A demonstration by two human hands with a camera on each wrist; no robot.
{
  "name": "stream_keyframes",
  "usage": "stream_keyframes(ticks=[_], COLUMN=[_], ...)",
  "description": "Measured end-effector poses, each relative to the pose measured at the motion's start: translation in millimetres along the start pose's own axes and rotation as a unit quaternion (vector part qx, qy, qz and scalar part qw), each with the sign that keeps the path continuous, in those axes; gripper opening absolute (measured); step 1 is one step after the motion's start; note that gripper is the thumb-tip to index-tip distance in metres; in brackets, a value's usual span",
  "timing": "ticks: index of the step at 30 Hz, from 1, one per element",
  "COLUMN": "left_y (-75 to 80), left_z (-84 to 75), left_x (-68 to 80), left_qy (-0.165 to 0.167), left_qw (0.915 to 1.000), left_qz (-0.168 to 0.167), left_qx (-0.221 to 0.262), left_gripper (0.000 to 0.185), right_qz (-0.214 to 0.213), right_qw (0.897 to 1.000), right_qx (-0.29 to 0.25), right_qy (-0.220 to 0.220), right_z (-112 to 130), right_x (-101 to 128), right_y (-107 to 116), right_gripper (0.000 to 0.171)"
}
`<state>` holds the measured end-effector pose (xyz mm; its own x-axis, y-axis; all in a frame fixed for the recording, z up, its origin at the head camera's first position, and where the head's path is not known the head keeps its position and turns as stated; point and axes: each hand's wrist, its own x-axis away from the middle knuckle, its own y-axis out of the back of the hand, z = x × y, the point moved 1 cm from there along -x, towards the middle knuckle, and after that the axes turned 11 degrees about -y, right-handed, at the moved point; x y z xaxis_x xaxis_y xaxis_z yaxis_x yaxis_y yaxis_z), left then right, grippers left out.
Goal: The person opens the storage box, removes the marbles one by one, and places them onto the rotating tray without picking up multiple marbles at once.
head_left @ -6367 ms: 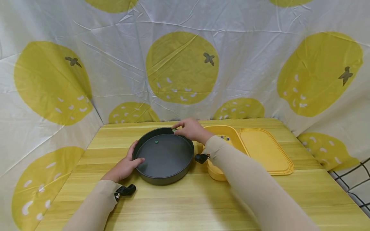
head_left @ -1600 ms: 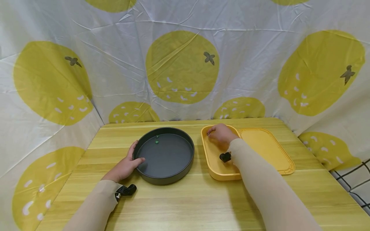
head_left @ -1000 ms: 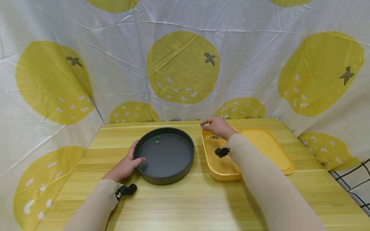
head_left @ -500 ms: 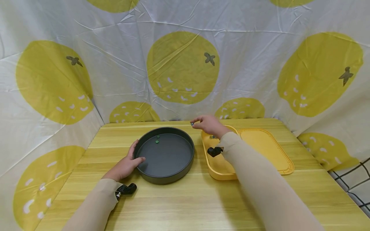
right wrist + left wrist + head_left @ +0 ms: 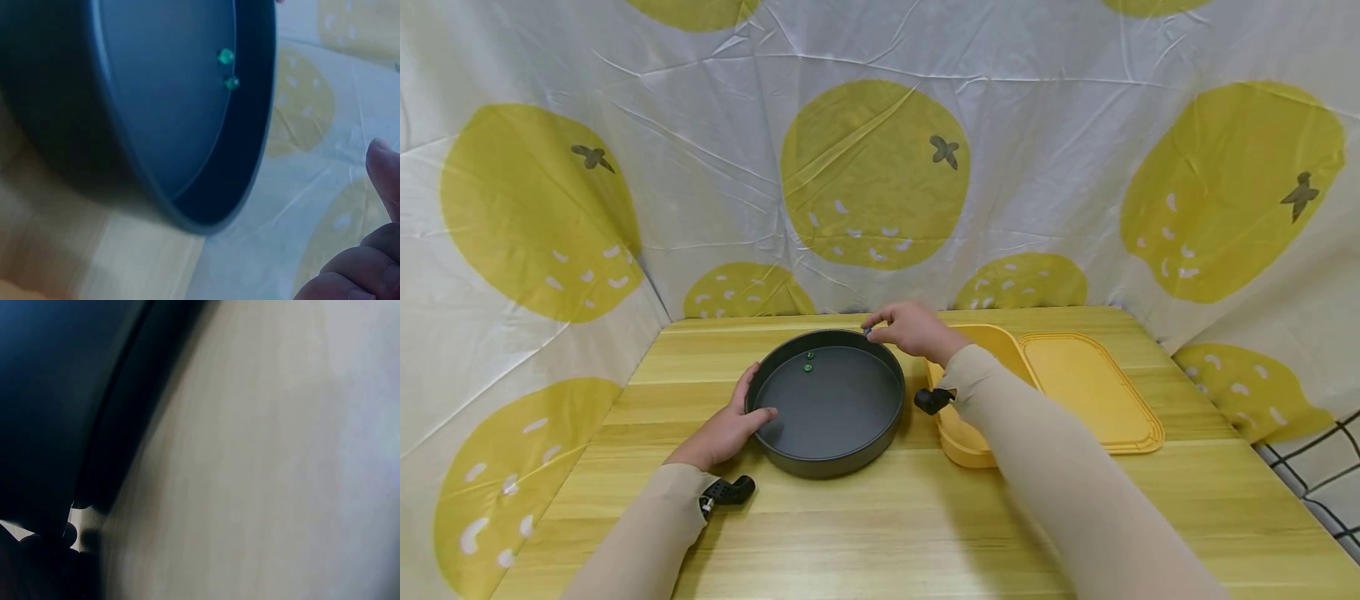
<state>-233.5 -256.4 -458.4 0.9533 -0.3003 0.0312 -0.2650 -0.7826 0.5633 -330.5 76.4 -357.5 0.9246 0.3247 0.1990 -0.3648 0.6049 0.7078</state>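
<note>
The left hand [image 5: 724, 432] rests on the desk [image 5: 865, 525], its grip curled round the near left rim of the dark round pan [image 5: 825, 402], thumb over the edge. Beyond it, two green beads [image 5: 808, 361] lie on the pan floor. At the far rim the right hand [image 5: 910, 329] hovers, its grip pinching a small dark bead [image 5: 867, 331]. Just right of that hand sits the yellow tray [image 5: 958, 437], with its lid [image 5: 1086, 390] beside it.
</note>
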Motion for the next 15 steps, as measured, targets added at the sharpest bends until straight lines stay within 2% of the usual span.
stream_keyframes(ticks=[7,15], left_y=[-0.3,0.1], left_z=[-0.1,0.1], left_x=[0.0,0.0], left_qy=[0.0,-0.001], left_qw=[1.0,1.0], left_qz=[0.001,0.001], left_qx=[-0.001,0.0], left_gripper=[0.095,0.095], right_qz=[-0.007,0.004], right_qw=[1.0,0.999], right_qx=[0.024,0.039], right_qy=[0.011,0.023], right_z=[10,21], right_x=[-3,-1], right_y=[-12,-19], right_gripper=[0.027,0.028])
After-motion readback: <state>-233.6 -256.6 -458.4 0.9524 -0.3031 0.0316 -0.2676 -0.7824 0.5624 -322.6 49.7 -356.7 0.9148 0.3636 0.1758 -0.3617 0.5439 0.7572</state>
